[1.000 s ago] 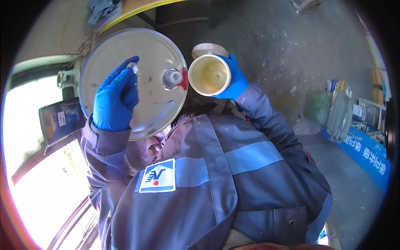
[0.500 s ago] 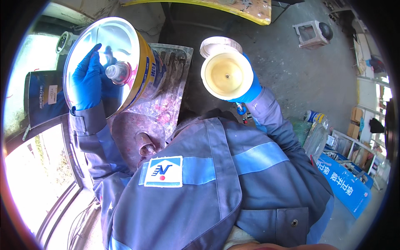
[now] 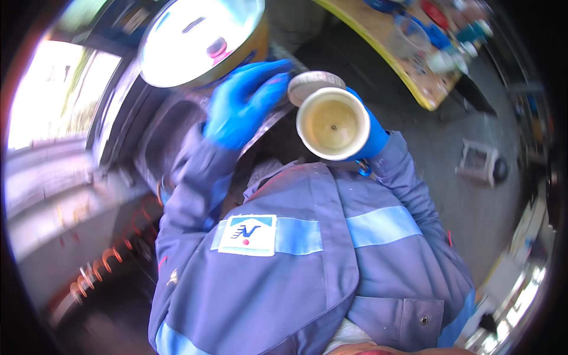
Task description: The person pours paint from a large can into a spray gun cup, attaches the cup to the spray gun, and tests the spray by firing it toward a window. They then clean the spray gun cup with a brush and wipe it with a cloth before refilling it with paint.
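My right hand (image 3: pixel 376 133), in a blue glove, is wrapped round the white round cup (image 3: pixel 333 125) of what looks like a spray gun. The cup is uncovered, with a yellowish inside and a small dark spot at its bottom. Its whitish lid (image 3: pixel 316 84) stands tipped at the far rim; a blue fitting (image 3: pixel 364 169) peeks out below. Left of the lid, my gloved left hand (image 3: pixel 239 109) has its fingers stretched toward it, a small gap between, holding nothing visible. Behind that hand is a big yellow bucket (image 3: pixel 251 50), with a blurred reddish thing (image 3: pixel 216 48) inside.
At the far right, a yellow-edged table (image 3: pixel 387 62) carries a clear plastic cup (image 3: pixel 409 38), bottles (image 3: pixel 452 59) and a blue crumpled item. A stool-like frame (image 3: pixel 478 163) stands on the floor. An orange coiled hose (image 3: pixel 97 266) hangs at lower left, below a bright window (image 3: pixel 59 97).
My left hand has come out of the bucket and moved right, close to the lid. The view has turned left, bringing the table further into sight. My right hand still holds the cup.
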A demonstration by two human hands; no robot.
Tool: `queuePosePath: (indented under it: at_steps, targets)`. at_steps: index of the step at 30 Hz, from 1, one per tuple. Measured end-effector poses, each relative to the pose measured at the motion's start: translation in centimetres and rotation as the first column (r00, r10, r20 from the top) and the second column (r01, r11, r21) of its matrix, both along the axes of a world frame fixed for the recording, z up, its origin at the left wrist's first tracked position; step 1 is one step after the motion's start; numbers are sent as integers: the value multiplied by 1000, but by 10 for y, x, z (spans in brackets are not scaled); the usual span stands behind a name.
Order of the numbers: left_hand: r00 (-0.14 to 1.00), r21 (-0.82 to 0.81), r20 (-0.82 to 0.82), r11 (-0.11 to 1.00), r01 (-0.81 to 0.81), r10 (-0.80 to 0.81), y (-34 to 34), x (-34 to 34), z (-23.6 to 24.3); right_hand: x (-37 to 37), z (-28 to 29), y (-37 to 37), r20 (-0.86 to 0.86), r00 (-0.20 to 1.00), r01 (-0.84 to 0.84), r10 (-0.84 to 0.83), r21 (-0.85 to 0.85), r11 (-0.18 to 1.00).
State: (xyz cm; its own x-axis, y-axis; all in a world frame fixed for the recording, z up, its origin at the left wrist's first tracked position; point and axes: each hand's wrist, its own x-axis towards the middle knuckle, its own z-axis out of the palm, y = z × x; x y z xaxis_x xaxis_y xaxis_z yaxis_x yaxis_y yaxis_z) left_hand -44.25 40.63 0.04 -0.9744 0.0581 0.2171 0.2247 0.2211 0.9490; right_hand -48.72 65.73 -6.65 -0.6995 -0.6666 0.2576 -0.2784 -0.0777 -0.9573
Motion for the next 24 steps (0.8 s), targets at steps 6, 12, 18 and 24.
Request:
queuePosePath:
  at_steps: [6,12,18,24]
  targets:
    - [710,777,416,627,46,-568,15,18,-96,11,6,-9,239,825,-540,511,71,839]
    - [885,812,460,366,-455,80,18,113,-90,23,-25,-25,214,847,-524,486,190,830]
    - [861,-537,-185,685,-493,474,68,149,-11,40,-24,-63,205,840,-533,503,132,836]
    - [669,-679,-72,454,-576,740,81,141,3,58,-17,-87,196,870,-475,452,90,875]
